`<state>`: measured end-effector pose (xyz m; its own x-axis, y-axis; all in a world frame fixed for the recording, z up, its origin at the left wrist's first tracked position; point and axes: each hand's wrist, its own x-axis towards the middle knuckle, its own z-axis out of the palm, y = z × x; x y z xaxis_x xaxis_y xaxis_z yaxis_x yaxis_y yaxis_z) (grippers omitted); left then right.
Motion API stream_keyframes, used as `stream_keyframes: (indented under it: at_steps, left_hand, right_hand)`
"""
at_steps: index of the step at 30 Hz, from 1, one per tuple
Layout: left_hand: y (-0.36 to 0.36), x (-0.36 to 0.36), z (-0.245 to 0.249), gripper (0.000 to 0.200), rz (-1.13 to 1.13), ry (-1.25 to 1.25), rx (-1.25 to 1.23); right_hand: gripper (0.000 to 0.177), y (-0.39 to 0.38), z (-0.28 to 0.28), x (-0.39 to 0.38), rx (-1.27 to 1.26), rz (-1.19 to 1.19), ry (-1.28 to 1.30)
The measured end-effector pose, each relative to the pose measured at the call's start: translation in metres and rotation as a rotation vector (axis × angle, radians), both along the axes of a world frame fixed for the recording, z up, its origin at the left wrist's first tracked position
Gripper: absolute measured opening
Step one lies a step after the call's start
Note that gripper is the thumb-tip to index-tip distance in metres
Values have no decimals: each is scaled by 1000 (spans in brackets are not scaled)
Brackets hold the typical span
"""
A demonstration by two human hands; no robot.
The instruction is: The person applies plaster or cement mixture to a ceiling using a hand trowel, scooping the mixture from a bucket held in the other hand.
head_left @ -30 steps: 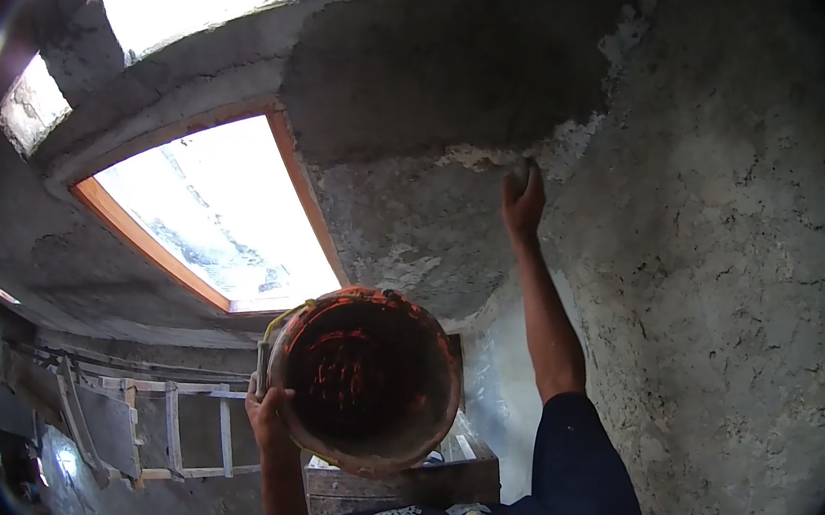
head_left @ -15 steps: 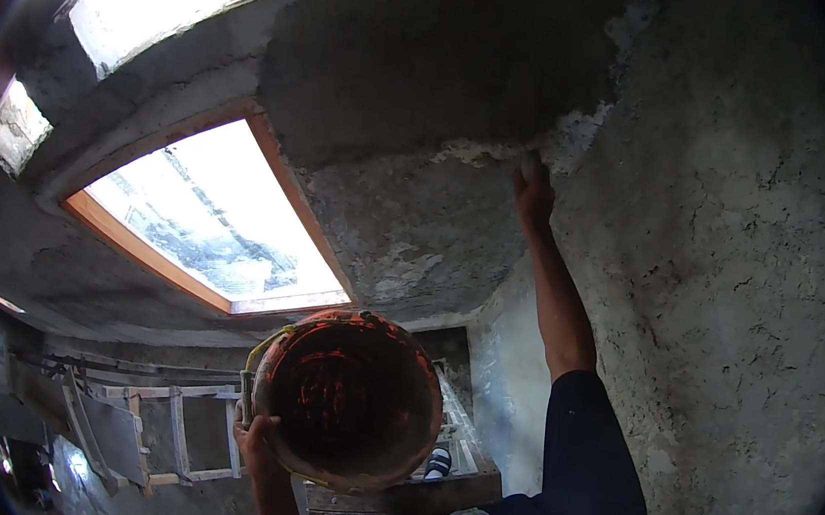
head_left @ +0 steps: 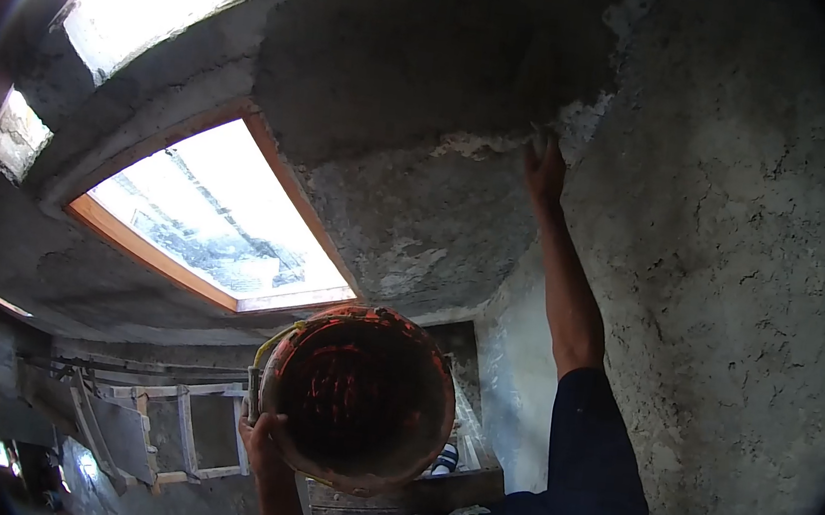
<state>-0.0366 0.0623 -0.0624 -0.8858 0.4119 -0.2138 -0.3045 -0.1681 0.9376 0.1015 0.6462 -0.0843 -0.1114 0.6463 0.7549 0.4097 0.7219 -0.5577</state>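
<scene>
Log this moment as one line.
left hand: holding bucket | right hand: raised, touching wall at dark patch edge

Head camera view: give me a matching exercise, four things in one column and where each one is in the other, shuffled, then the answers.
Things
1. bucket
2. right hand
3. window
4. ladder

Places
A. raised to the wall, at the edge of the darker plaster patch
B. bright, wood-framed, upper left
C. bottom centre, gripped at its rim by the left hand
D. lower left, under the window

Pairs: 1-C, 2-A, 3-B, 4-D
</scene>
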Motion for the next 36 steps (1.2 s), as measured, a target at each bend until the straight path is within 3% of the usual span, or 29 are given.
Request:
stream_keyframes:
  at_steps: [3,5,14,18,20,24,27,34,36]
  left_hand:
    - [3,3,5,45,39,-18,13]
    - [6,2,11,46,-17,-61,59]
    - [19,5,7,47,-46,-85,36]
    - [15,7,5,48,-65,-79,39]
    - [12,5,0,48,-84,-86,78]
    - [11,6,3,49,-84,-68,75]
    - [8,5,0,49,-82,-61,41]
    - [15,8,6,44,-85,-74,21]
    - [18,12,12,43,-68,-85,3]
  right_hand:
    - [50,17,8,-15,113,21,-84]
    - [52,17,8,-25,-17,-71,-151]
    - [55,-4,0,-10,-62,-23,-358]
    - [53,-18,-10,-3,-37,31,-358]
    - [52,-25,-8,2,-153,112,-322]
    - [52,-10,-2,-2,-33,66,-169]
    - [53,1,25,-9,-48,33,-194]
    - [54,-27,8,-28,-68,-63,-339]
    - [56,-40,4,-22,-228,-35,-412]
